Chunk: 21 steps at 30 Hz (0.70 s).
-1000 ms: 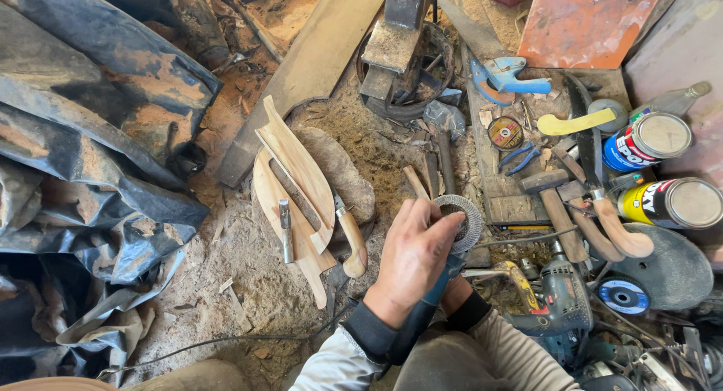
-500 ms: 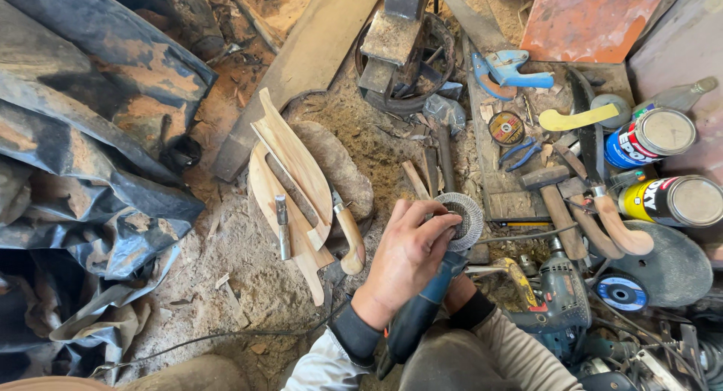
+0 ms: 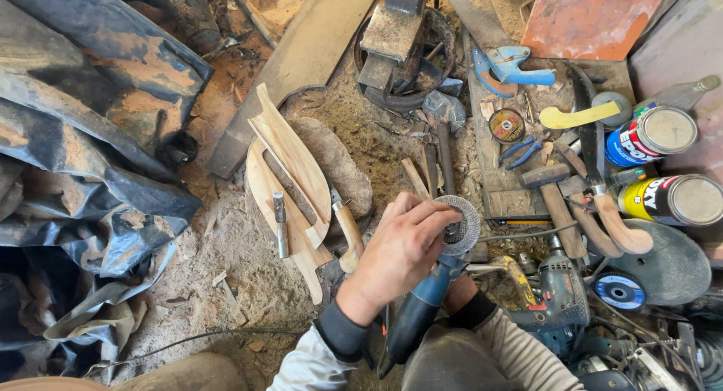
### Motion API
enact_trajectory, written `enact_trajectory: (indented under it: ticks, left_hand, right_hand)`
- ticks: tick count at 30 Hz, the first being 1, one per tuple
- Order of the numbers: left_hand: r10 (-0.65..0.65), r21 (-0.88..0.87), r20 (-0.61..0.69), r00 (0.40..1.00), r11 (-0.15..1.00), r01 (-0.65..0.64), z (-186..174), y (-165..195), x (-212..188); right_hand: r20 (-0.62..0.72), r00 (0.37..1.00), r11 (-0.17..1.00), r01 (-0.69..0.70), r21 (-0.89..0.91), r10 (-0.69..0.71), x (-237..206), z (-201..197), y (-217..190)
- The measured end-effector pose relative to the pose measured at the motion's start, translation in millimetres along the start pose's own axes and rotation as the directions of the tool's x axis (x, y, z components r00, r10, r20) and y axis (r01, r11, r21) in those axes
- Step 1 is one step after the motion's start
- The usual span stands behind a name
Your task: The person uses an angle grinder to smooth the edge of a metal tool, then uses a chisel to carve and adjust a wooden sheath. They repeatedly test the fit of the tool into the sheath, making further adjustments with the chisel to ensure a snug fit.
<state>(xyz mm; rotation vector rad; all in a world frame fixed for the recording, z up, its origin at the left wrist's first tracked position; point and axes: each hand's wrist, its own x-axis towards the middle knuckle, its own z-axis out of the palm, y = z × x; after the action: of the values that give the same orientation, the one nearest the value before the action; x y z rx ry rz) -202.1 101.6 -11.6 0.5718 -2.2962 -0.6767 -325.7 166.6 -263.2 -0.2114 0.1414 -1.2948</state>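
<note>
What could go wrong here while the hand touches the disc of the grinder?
The left hand rests its fingers on the grey round flap disc of the blue angle grinder; if it started, the fingers could be cut. Its black cable trails over the dirt and could snag. The right hand is hidden underneath.

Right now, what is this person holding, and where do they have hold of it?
An angle grinder. The left hand has its fingers on the round disc at the head; the right hand, mostly hidden beneath, seems to grip the blue body.
</note>
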Motion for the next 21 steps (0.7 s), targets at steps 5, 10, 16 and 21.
enact_trajectory:
  ticks: [5,10,16,21]
  left_hand:
    - [-0.180,0.081,-0.060,0.982,0.980,0.184,0.8,-0.5,-0.5]
    - [-0.068,0.062,0.109,0.992,0.996,0.061,-4.0,-7.5,-2.8]
    - [-0.282,0.073,0.079,0.956,0.958,0.277,-2.6,-13.2,-0.9]
    - [-0.169,0.042,0.207,0.964,0.986,0.163,-4.7,-17.3,-4.5]
  right_hand:
    - [-0.067,0.998,0.999,0.002,-0.043,-0.005,-6.3,1.1,0.3]
    - [-0.087,0.996,0.998,-0.009,-0.059,0.004,-7.5,0.5,0.9]
    - [-0.167,0.986,0.994,-0.020,-0.109,0.001,-17.0,-2.9,1.4]
    - [-0.323,0.945,0.967,-0.036,-0.254,-0.049,-22.0,-6.8,2.3]
